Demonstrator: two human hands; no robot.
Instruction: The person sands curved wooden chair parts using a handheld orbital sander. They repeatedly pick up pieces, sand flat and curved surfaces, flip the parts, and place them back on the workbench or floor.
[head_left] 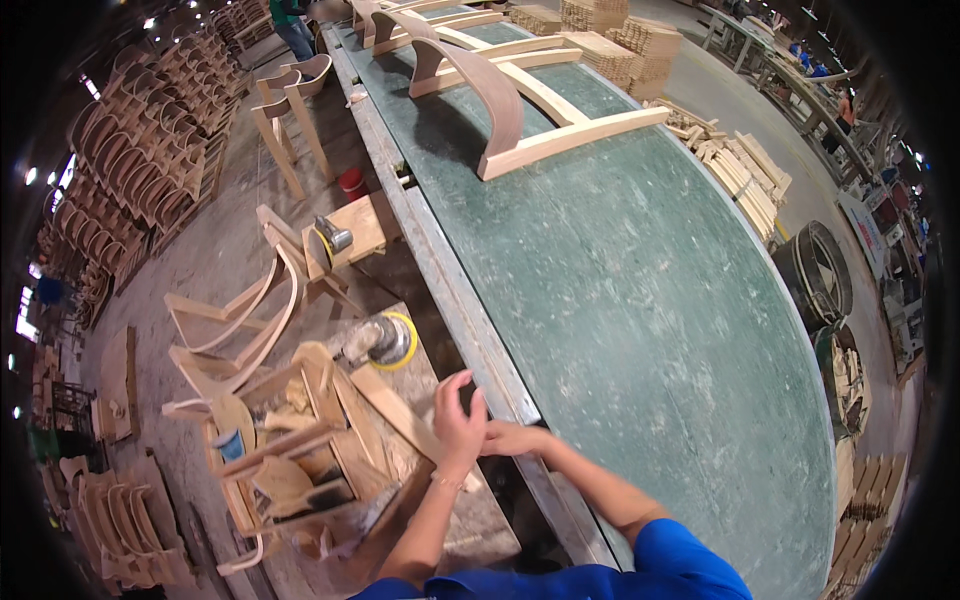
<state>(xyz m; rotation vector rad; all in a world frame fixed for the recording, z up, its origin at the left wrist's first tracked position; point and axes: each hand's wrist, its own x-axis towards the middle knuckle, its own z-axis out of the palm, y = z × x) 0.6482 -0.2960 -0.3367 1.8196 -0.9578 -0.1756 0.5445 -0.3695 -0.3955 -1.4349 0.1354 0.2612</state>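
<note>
My left hand (459, 424) is raised over the grey metal edge of the long green table (640, 330), fingers and thumb apart, with nothing visible in it. My right hand (512, 438) reaches across to the base of my left hand and touches it near the wrist; its fingertips are hidden there. Left of my hands, a round sander (380, 342) with a yellow-rimmed pad rests on a wooden stand. A pale wooden strip (398, 412) lies slanted beside my left hand, next to a wooden box (290, 440) of wood pieces and a blue roll (230, 445).
Curved wooden chair frames (500, 110) stand along the far part of the table. Another sander (332, 236) sits on a small wooden stool (362, 232). A partly built chair frame (250, 320) stands on the floor at left. Bins (815, 275) line the right side; a person (292, 30) stands far off.
</note>
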